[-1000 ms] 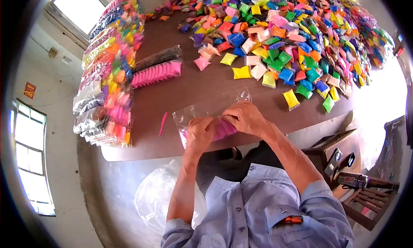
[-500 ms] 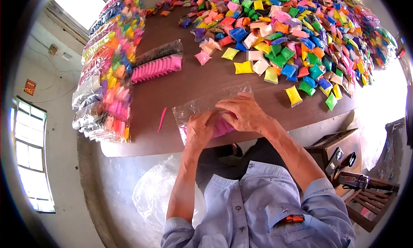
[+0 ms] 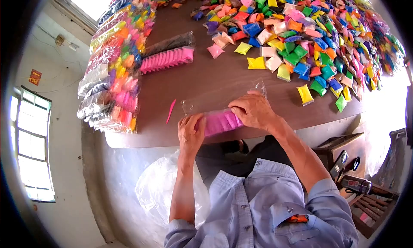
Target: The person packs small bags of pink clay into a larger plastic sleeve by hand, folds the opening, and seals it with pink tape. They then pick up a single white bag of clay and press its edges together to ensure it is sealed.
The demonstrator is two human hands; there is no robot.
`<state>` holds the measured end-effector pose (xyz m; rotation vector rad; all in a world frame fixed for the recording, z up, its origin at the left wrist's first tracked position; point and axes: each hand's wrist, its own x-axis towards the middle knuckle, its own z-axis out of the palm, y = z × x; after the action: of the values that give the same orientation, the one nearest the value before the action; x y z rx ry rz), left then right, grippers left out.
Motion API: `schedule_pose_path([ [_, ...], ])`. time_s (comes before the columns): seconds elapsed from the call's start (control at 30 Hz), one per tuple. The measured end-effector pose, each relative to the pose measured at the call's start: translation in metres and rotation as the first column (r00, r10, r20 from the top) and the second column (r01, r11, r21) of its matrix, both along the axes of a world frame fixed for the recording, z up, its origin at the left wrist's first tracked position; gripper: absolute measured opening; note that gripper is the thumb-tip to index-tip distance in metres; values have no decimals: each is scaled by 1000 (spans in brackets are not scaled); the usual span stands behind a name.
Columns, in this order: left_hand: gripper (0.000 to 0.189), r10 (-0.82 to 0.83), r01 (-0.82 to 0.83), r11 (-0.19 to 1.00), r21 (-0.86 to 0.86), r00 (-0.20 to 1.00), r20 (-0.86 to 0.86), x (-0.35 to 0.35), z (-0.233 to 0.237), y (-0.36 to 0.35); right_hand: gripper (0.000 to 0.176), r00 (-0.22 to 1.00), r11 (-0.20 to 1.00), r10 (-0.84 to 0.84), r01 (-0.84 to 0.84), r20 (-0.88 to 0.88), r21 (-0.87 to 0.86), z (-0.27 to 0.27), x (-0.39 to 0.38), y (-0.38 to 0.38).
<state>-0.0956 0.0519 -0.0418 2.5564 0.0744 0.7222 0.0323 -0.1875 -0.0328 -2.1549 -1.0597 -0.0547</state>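
Both my hands grip a clear plastic bag (image 3: pixel 223 122) at the near edge of the table; a row of pink-purple packets shows through it. My left hand (image 3: pixel 190 129) is closed round its left end. My right hand (image 3: pixel 254 111) pinches the right end, with thumb and fingers at the upper edge. Loose clear film sticks up beyond both hands. Left of the bag lies a thin pink plastic stick (image 3: pixel 171 110). Farther back lies a filled bag of pink packets (image 3: pixel 167 60), with a dark strip along its far side.
A large heap of small coloured packets (image 3: pixel 297 54) covers the table's back right. Stacked filled bags (image 3: pixel 114 75) line the left side. A big clear plastic bag (image 3: pixel 165 190) lies below the table edge. A wooden stool (image 3: pixel 374 207) stands at right.
My hands have moved apart and flattened the bag, so more of the pink-purple row shows between them. The upright film has folded down. The whole view has shifted slightly.
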Motion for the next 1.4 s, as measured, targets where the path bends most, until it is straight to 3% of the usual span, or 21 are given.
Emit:
schedule_pose_path([
  [0.27,11,25,-13,988,-155,997,75,5,-11,-1,13,999,1000,-16,16,41,7,1,0,-3],
  [0.33,12,34,-24,989,-148,997,69,3,-8,-3,13,999,1000,0,-1,-45,-7,4,1,-3],
  [0.47,12,-1,8,998,-66,995,96,1,-9,3,12,999,1000,-15,15,-41,-6,1,1,-1],
  [0.57,13,-18,22,998,-66,998,54,1,-8,5,17,1000,995,-27,27,-5,-91,6,-2,-1],
  [0.7,10,-13,19,997,-74,997,78,2,-5,-1,24,995,998,-55,57,88,-18,10,-10,8],
  [0.77,11,15,-15,993,-116,1000,2,3,-2,-3,25,992,999,-51,51,117,9,6,-10,14],
  [0.97,12,-43,41,999,24,994,103,10,27,-22,18,999,997,33,-32,11,-70,6,-10,24],
  [1.07,11,-143,143,989,-37,990,12,14,1,-15,17,999,999,35,-36,-12,-28,5,-8,24],
  [1.17,11,-141,141,987,-79,990,1,14,0,-13,18,997,994,32,-38,-66,-105,2,-8,20],
  [1.23,10,-146,147,986,-83,989,11,16,5,-14,18,987,993,-67,53,146,103,1,-11,21],
  [1.33,9,-116,116,988,-104,993,10,15,3,-16,18,949,975,-173,128,265,179,11,-7,4],
  [1.4,9,-94,94,989,-118,996,10,15,3,-16,18,968,983,-158,136,193,122,4,3,-17],
])
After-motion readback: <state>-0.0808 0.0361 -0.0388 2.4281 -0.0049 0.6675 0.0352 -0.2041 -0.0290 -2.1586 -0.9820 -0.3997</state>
